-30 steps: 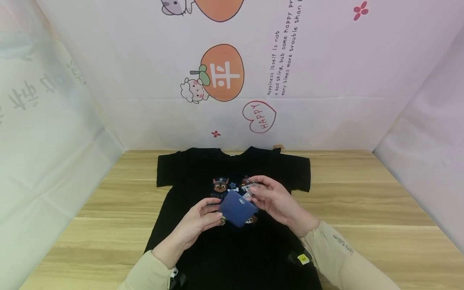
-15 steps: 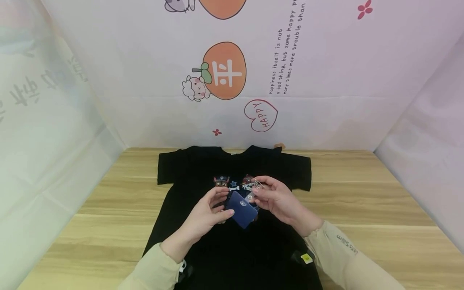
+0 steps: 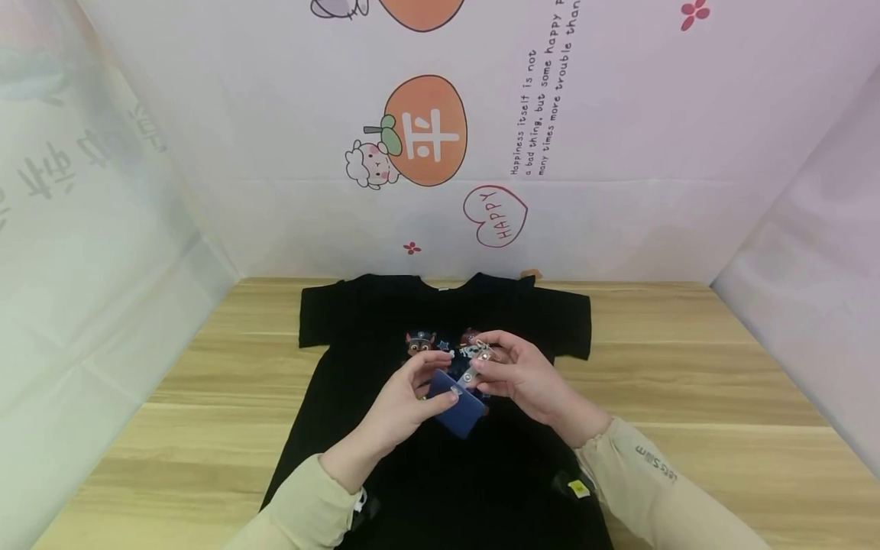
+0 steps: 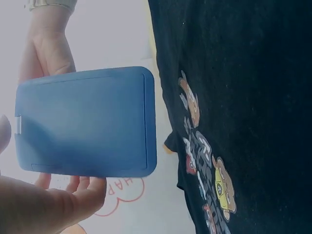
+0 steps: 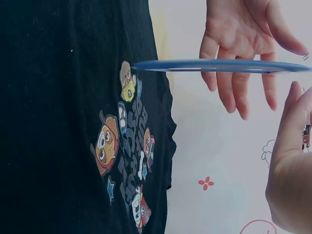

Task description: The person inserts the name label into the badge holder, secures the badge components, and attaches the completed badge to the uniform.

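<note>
A blue badge holder [image 3: 457,414] hangs tilted above the shirt from a clear strap with a metal clip [image 3: 470,377]. My right hand [image 3: 528,380] pinches that strap near its top between thumb and fingers. Around the holder's upper left side is my left hand [image 3: 402,393], fingers spread and loosely bent, its thumb in front near the slot; whether it touches is unclear. The holder's flat blue face [image 4: 87,124] fills much of the left wrist view, while the right wrist view catches its thin edge [image 5: 214,65]. Beneath lies a black T-shirt [image 3: 447,481] with cartoon dogs printed on its chest.
The shirt lies flat on a wood-grain table [image 3: 687,367], its collar toward the back wall. White printed cloth [image 3: 309,214] walls in the table at the back and on both sides.
The left hand has moved right and slightly up, its thumb passing over the holder's front. The holder has swung and tilted a little; the right hand keeps its pinch on the strap.
</note>
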Demonstrator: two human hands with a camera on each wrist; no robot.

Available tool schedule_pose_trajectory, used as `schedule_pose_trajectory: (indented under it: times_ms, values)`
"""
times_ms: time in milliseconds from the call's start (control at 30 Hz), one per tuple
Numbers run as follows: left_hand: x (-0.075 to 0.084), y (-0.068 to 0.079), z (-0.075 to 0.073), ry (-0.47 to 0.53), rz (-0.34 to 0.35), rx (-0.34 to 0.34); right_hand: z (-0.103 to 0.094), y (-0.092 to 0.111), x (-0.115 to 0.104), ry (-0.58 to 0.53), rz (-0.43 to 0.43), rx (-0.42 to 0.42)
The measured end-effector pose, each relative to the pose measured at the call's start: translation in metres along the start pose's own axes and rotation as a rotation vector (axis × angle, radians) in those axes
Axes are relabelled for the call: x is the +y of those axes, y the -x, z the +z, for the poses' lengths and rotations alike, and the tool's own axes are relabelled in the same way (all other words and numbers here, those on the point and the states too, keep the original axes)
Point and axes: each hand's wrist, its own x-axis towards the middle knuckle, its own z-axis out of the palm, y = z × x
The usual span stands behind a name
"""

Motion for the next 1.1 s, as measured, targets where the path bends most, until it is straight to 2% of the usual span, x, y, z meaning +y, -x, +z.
schedule_pose_trajectory:
  times_ms: [367, 533, 733, 833, 1100]
  values:
    - [-0.001, -0.001, 0.003, -0.019, -0.030, -0.007, 0.000, 0.000, -0.002, 0.311, -0.078, 0.063]
    - [0.000, -0.001, 0.005, 0.006, -0.039, -0.029, 0.002, 0.000, -0.004, 0.392, -0.109, 0.056]
    - [-0.001, 0.001, 0.006, -0.026, -0.046, -0.038, 0.003, 0.001, -0.007, 0.552, -0.152, 0.050]
    - [-0.001, 0.001, 0.006, -0.043, -0.030, -0.045, 0.003, 0.001, -0.008, 0.584, -0.169, 0.037]
    - [0.000, 0.002, 0.006, -0.048, -0.026, -0.043, 0.004, 0.001, -0.012, 0.574, -0.191, 0.027]
